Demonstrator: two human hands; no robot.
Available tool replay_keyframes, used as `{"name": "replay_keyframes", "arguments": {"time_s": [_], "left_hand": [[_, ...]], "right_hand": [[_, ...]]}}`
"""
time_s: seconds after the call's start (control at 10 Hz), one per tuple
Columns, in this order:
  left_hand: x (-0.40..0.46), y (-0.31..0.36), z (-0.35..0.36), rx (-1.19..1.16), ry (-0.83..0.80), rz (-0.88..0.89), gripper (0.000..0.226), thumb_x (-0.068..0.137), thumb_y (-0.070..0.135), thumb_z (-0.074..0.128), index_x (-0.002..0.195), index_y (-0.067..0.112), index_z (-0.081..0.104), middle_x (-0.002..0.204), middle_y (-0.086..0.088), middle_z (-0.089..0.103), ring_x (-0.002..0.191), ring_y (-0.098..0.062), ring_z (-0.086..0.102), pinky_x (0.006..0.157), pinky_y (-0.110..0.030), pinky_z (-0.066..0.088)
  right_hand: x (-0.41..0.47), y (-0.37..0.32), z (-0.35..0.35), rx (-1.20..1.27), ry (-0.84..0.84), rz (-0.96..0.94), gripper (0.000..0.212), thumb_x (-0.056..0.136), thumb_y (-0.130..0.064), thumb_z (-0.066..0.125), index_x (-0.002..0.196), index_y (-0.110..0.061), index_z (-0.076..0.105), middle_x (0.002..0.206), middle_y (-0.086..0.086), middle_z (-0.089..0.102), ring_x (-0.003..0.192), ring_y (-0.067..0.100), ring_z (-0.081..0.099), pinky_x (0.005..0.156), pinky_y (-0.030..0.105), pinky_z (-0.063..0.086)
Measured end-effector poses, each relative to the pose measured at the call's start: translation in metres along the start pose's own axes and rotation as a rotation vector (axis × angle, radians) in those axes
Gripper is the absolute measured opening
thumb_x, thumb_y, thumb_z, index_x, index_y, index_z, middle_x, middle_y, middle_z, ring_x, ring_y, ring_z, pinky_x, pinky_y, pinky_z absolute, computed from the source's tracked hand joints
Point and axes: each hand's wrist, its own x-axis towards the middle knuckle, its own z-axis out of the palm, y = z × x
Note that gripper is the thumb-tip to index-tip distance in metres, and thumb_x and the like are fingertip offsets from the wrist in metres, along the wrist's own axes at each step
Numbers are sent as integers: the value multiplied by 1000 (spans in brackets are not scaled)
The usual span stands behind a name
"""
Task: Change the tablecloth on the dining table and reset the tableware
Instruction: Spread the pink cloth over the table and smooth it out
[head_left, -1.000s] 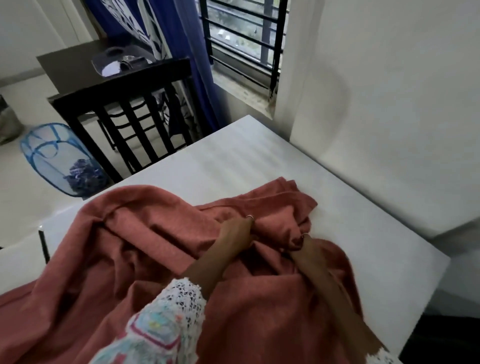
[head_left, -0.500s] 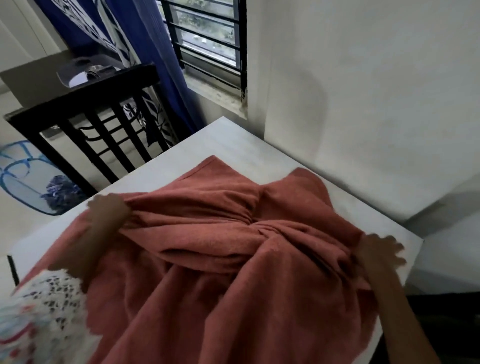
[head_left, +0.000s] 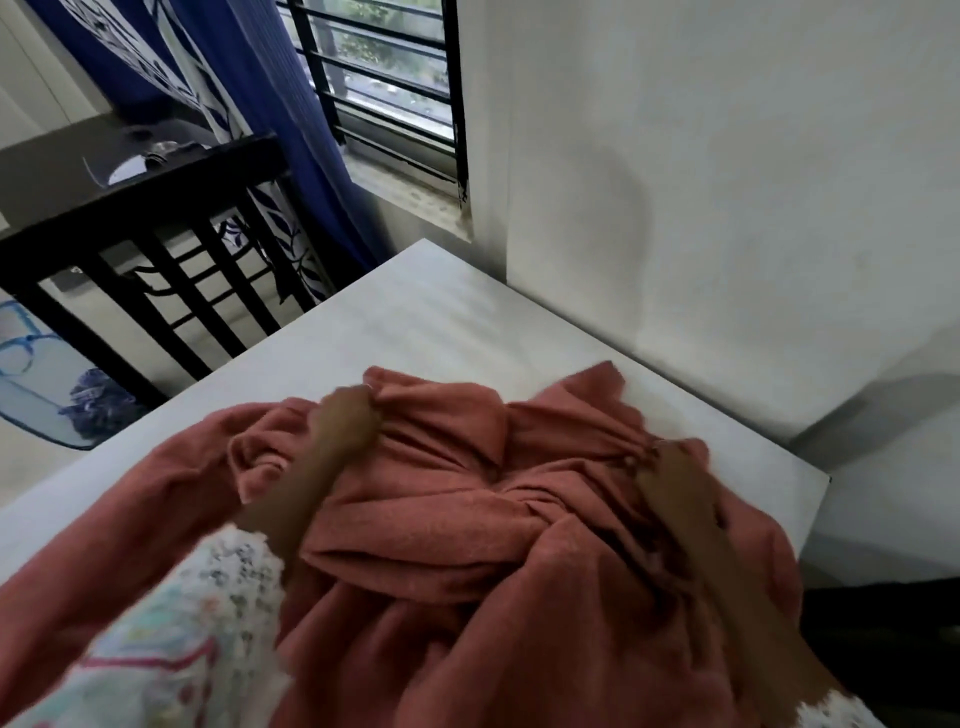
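On the near half of the white dining table (head_left: 431, 322) lies the tablecloth (head_left: 467, 545), a rust-red, slightly nubbly fabric, crumpled into thick folds and twisted ridges that gather toward a knot-like bunch at its middle. Its bulk runs crosswise over the table, from the table's left edge, where it spills over, to the table's right corner, with two loose corners pointing toward the far end of the table. The left hand (head_left: 345, 423) has its fingers curled round a bunched fold at the cloth's far edge; a patterned lace-trimmed sleeve (head_left: 171, 639) covers that arm. The right hand (head_left: 675, 478) grips gathered fabric nearer the table's right edge. Beyond the table's left side stands a black slatted chair (head_left: 156, 244)
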Motion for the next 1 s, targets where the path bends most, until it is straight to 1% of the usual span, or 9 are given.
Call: {"name": "replay_keyframes", "arguments": {"time_s": [0.1,0.3,0.4,0.5,0.6,0.7,0.8,0.9,1.0], "left_hand": [[22,-25,-67,-37,299,-226,28,85,8,47,106,-2,62,110,-27,63,103,-42,59,83,-42,48],[48,-17,-94,-318,387,-561,47,93,20,48,131,-6,40,136,-30,41,124,-46,43,101,-52,36],[42,12,-64,-208,216,-518,73,92,48,48,138,-5,31,145,-30,27,132,-46,29,107,-57,24],[37,39,10,-97,53,-159,90,84,69,40,149,12,18,154,-18,15,140,-40,15,109,-63,15],[30,48,49,-54,-79,106,82,83,75,31,149,31,13,156,-14,16,140,-38,18,109,-62,19],[17,55,83,146,-290,238,63,93,62,26,148,40,3,156,-22,-5,140,-49,-1,113,-62,3],[6,45,86,233,-319,183,81,76,81,8,145,41,-9,156,-21,-12,139,-47,-18,112,-59,-13],[18,2,75,357,-374,154,84,86,68,34,143,28,-13,154,-21,-18,138,-50,-17,112,-62,-5],[33,-9,56,150,-294,-21,87,84,61,51,149,14,18,153,-28,12,138,-48,16,112,-58,17]], "right_hand": [[-49,-57,-88,-76,-61,52,37,93,-28,49,127,-13,53,127,19,54,112,34,51,99,37,40],[-60,-68,-112,-208,-36,134,39,87,-38,53,123,-24,56,121,8,57,109,31,55,95,35,40],[-48,-82,-90,-457,54,11,32,90,-29,51,119,-16,58,121,12,58,110,33,56,94,39,44],[-32,-109,-39,-365,-45,-47,56,94,-43,44,141,-14,34,147,22,31,135,39,31,105,54,33],[-39,-98,0,-347,-188,-2,75,88,-63,35,150,-27,13,158,16,2,143,41,0,104,71,11],[-72,-50,34,-321,-161,12,95,71,-83,11,146,-28,28,156,15,17,142,45,8,96,79,7],[-86,-24,21,-316,-134,105,98,70,-87,8,143,-29,35,153,15,27,139,45,17,92,81,12],[-82,5,-13,-349,-51,257,94,69,-84,18,148,-33,21,158,9,13,143,39,8,100,77,14],[-71,6,-41,-447,-64,215,86,77,-78,31,147,-28,24,156,10,17,143,35,13,109,66,11]]}}
